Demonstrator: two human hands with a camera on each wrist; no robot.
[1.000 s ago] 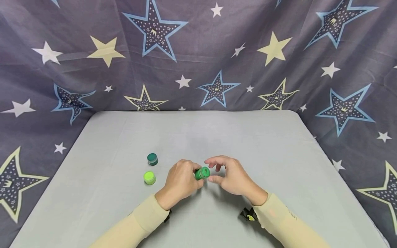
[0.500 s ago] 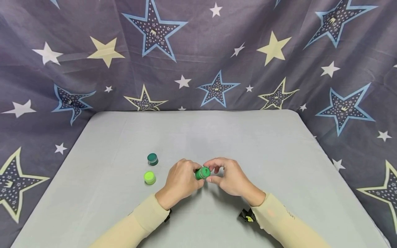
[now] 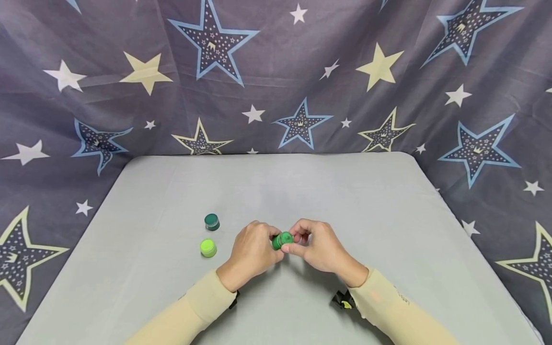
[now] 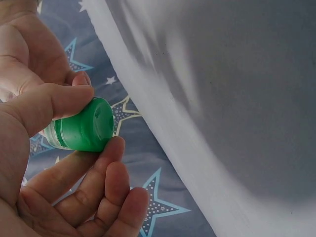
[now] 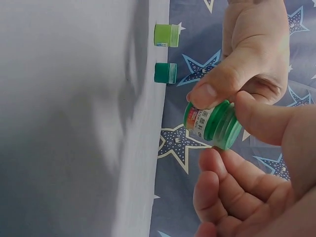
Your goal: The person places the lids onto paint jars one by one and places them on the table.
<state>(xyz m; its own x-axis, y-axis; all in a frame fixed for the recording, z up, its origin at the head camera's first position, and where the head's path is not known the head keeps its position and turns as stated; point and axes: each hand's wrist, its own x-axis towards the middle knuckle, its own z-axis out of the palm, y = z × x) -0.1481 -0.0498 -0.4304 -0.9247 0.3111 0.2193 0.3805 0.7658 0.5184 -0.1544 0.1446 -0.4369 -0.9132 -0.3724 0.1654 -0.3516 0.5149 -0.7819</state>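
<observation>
A small green paint jar [image 3: 281,240] is held tilted above the table, between both hands. My left hand [image 3: 253,249] grips its body with thumb and fingers, and in the right wrist view a printed label shows on the jar [image 5: 201,121]. My right hand [image 3: 321,247] pinches the clear-rimmed lid end [image 5: 228,129] with thumb and fingertips. In the left wrist view, the jar's smooth green base [image 4: 103,123] faces outward past the left thumb.
Left of the hands, a dark green jar [image 3: 212,222] and a lime green jar [image 3: 208,247] stand upright on the grey-covered table [image 3: 345,191]. A star-patterned curtain [image 3: 267,57] hangs behind and at both sides.
My right hand has moved slightly left, from just beside the jar to touching it, and its thumb and fingers now pinch the lid end. The left hand stays nearly still.
</observation>
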